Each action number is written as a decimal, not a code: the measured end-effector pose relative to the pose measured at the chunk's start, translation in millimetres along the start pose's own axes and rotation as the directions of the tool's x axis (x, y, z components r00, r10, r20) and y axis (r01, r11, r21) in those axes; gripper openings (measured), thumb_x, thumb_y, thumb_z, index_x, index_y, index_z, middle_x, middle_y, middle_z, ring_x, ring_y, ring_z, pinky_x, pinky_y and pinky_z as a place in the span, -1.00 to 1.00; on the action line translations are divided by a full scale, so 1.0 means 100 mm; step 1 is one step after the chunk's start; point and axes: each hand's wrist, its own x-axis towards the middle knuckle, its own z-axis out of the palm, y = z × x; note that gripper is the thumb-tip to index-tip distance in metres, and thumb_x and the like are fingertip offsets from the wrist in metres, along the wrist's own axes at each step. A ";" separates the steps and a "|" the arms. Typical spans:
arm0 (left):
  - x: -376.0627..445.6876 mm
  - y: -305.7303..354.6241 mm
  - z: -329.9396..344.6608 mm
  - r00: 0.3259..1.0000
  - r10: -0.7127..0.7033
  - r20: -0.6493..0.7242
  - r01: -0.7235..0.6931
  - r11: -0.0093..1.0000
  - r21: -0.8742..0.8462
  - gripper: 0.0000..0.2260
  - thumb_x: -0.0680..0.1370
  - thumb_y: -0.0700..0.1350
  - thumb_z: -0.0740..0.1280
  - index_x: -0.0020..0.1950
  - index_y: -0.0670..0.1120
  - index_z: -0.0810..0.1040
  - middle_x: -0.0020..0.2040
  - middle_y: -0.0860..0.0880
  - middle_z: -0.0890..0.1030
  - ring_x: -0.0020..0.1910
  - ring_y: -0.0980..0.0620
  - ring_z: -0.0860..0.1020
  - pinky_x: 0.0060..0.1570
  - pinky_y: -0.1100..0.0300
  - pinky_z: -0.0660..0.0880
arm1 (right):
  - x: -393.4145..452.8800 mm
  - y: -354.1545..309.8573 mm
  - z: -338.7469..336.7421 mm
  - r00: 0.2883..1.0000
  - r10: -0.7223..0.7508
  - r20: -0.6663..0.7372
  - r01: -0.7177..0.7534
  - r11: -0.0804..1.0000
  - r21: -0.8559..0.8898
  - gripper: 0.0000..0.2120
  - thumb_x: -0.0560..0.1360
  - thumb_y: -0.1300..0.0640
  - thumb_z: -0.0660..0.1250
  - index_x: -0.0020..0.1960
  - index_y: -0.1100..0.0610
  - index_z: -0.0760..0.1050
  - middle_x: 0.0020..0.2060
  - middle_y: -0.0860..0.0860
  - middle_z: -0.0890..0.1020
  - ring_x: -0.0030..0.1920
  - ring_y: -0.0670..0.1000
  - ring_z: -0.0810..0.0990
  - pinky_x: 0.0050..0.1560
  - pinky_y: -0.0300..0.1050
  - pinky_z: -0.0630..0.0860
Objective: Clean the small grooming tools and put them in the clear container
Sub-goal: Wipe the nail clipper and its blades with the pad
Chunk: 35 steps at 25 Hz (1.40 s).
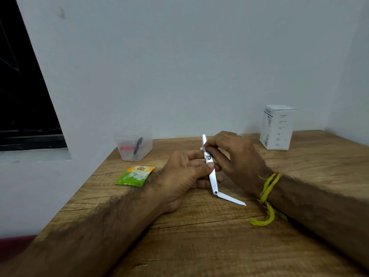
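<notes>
- The left hand (184, 172) grips a silver nail clipper (211, 172) by its middle, thumb pressed on the near face, fingers curled behind — the tool stands tilted over the wooden table (199, 246), a thin blade folded out at its lower end and pointing right.
- The right hand (233, 154) pinches a small white wipe (202, 148) against the clipper's upper part, fingertips closed on it.
- The clear container (133, 143) sits at the table's far-left corner, near the wall and just beside the left edge; a pink tool and a black tool lie inside.
- A green-and-orange sachet (135, 176) lies flat between the container and the left forearm, close to the left edge.
- A white box (277, 127) stands upright far right, well apart from the hands — bare wood lies between.
- A yellow thread band (268, 191) circles the right wrist.
</notes>
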 end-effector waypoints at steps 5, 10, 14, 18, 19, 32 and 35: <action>0.00 0.00 0.00 0.999 0.029 -0.027 -0.029 1.000 0.005 -0.77 0.56 -0.36 0.38 0.22 -0.27 0.55 0.02 -0.30 0.70 -0.14 -0.17 0.70 -0.16 0.04 0.69 | 0.01 -0.02 0.00 1.000 -0.027 0.009 0.027 0.999 -0.021 -0.88 0.55 0.24 0.32 0.00 0.17 0.63 -0.16 0.00 0.64 -0.13 -0.01 0.59 -0.07 -0.10 0.49; 0.00 0.00 -0.01 0.996 0.083 -0.035 -0.082 0.996 0.024 -0.71 0.56 -0.37 0.38 0.27 -0.28 0.51 0.00 -0.27 0.71 -0.18 -0.14 0.72 -0.20 0.06 0.69 | 0.01 0.01 -0.02 0.999 -0.048 0.001 0.048 0.997 -0.065 -0.87 0.54 0.27 0.32 0.01 0.18 0.64 -0.15 0.02 0.65 -0.12 0.04 0.61 -0.08 -0.01 0.52; 0.01 -0.02 -0.01 0.995 0.090 -0.038 -0.089 0.996 0.027 -0.69 0.55 -0.38 0.39 0.28 -0.27 0.50 -0.02 -0.28 0.71 -0.17 -0.15 0.71 -0.19 0.02 0.69 | 0.00 0.00 -0.02 0.995 -0.082 0.050 0.085 0.995 -0.054 -0.86 0.56 0.24 0.30 0.01 0.17 0.64 -0.12 0.02 0.65 -0.10 0.04 0.60 -0.05 -0.05 0.51; 0.01 -0.01 -0.02 0.994 0.094 -0.048 -0.093 0.995 0.028 -0.69 0.54 -0.38 0.40 0.25 -0.21 0.51 -0.03 -0.27 0.71 -0.18 -0.16 0.71 -0.16 -0.01 0.69 | 0.01 0.01 -0.02 0.997 -0.068 0.040 0.070 0.995 -0.066 -0.85 0.55 0.24 0.31 0.02 0.16 0.65 -0.11 0.02 0.65 -0.10 0.05 0.61 -0.06 -0.01 0.52; 0.02 -0.01 -0.01 0.995 0.094 -0.042 -0.093 0.995 0.022 -0.71 0.54 -0.38 0.40 0.24 -0.21 0.51 -0.03 -0.28 0.71 -0.19 -0.15 0.71 -0.17 -0.01 0.69 | 0.01 0.01 -0.02 0.996 -0.069 0.054 0.072 0.996 -0.059 -0.86 0.55 0.24 0.31 0.02 0.15 0.65 -0.11 0.02 0.65 -0.10 0.05 0.61 -0.07 0.01 0.53; 0.03 -0.03 -0.04 0.993 0.102 -0.059 -0.100 0.995 0.029 -0.69 0.55 -0.37 0.38 0.27 -0.19 0.51 -0.01 -0.25 0.71 -0.17 -0.19 0.72 -0.20 0.02 0.68 | 0.03 -0.02 -0.07 0.990 -0.105 0.097 0.118 0.984 -0.132 -0.80 0.52 0.27 0.26 0.00 0.13 0.65 -0.09 0.02 0.66 -0.11 0.11 0.61 -0.18 0.08 0.56; 0.02 -0.03 -0.02 0.991 0.123 -0.048 -0.120 0.991 0.055 -0.70 0.55 -0.36 0.38 0.24 -0.12 0.52 -0.02 -0.24 0.72 -0.18 -0.17 0.72 -0.17 0.04 0.68 | 0.03 0.01 -0.11 0.985 -0.121 0.120 0.139 0.978 -0.158 -0.76 0.55 0.22 0.20 0.02 0.10 0.65 -0.06 0.01 0.67 -0.09 0.12 0.62 -0.16 0.10 0.56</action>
